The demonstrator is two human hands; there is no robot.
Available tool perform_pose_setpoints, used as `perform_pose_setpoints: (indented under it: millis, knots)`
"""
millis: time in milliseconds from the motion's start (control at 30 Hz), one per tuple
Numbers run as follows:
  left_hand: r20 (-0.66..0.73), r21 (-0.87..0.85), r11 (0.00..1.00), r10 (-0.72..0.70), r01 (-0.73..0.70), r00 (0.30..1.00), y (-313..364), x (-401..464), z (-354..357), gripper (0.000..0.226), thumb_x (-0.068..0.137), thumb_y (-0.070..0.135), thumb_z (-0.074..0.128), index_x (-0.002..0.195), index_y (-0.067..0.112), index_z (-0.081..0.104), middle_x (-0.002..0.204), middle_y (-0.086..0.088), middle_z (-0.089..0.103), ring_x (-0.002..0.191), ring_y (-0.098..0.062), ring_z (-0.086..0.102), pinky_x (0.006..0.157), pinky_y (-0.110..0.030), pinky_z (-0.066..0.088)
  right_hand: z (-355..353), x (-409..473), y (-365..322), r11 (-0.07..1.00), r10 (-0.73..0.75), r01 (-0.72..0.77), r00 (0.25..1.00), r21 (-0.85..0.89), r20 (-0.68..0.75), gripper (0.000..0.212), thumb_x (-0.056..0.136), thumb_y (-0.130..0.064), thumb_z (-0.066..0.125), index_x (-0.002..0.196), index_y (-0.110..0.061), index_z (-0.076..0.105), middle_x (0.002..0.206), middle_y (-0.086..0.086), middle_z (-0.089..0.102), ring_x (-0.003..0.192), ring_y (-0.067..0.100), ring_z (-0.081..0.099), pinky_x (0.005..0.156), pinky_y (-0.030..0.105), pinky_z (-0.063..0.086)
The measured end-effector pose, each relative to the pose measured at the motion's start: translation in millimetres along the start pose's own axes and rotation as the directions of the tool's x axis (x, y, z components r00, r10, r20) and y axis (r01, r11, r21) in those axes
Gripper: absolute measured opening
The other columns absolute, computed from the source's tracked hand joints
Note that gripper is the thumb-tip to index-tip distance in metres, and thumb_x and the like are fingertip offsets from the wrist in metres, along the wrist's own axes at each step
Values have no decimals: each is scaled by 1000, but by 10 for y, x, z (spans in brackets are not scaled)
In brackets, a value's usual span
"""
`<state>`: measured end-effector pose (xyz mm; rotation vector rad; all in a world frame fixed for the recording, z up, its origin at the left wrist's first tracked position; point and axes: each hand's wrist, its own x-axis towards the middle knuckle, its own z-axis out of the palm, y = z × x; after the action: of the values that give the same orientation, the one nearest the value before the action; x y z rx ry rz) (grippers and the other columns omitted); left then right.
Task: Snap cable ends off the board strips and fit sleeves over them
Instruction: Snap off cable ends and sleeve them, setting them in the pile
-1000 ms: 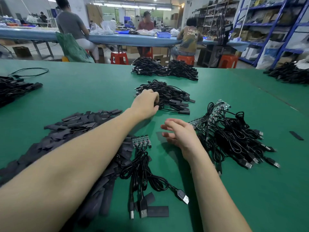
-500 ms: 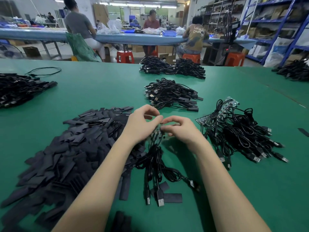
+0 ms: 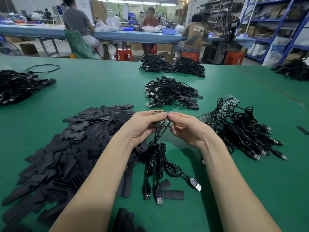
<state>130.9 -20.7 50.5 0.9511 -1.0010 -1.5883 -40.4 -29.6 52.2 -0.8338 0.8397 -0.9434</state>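
**Inspector:** Is any writing legible?

**Recorder:** Pale lettering is seen on the back of an olive T-shirt (image 3: 194,35) worn by a seated person at the far blue bench; "UN" and "OWN" are made out, the rest is not readable. No brand can be read on the goods on the green table mat (image 3: 100,87).

**Inspector:** State of the hands?

**Recorder:** A short green circuit-board strip with black cables soldered to it (image 3: 163,120) is pinched between both hands, raised above the mat at centre. The left hand (image 3: 144,126) is closed on the strip's left part, the right hand (image 3: 187,128) on its right part, thumb tips nearly touching on top. The strip's black cables hang down to silver-tipped USB plugs (image 3: 159,196) lying on the mat.

**Inspector:** Location of the remaining stock?

**Recorder:** A heap of flat black sleeves (image 3: 70,148) is recorded at the left, touching the left forearm's side. A pile of uncut board strips with cables (image 3: 242,129) lies to the right. A bundle of sleeved black cables (image 3: 170,93) lies beyond the hands.

**Inspector:** Differences from the earlier pictures?

**Recorder:** A second ago the strip lay on the mat beside the sleeves, the left hand was reaching to the far bundle and the right hand was held empty. Half a second ago both hands were brought together low over the strip. It is now lifted and gripped.
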Motion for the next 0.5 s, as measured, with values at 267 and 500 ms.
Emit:
perform_pose_setpoints:
  millis: [267,500]
  knots:
    - [-5,28,999,15,-15,1000,-67,47,-39,19,82,10,76,100,9,73,88,-6,74,79,-16,66,77,-24,56,63,-119,-39,976,40,-50,998,214,51,7,73,-12,77,80,-12,75,70,1,71,59,9,65,55,17,56]
    - [-148,716,663,450,-218,881,-130,79,-1,11,89,29,74,99,27,75,100,11,75,97,-8,70,91,-25,52,80,-136,-183,979,-118,110,992,-169,-41,16,77,-22,81,92,-25,77,80,-8,69,61,7,63,55,16,50]
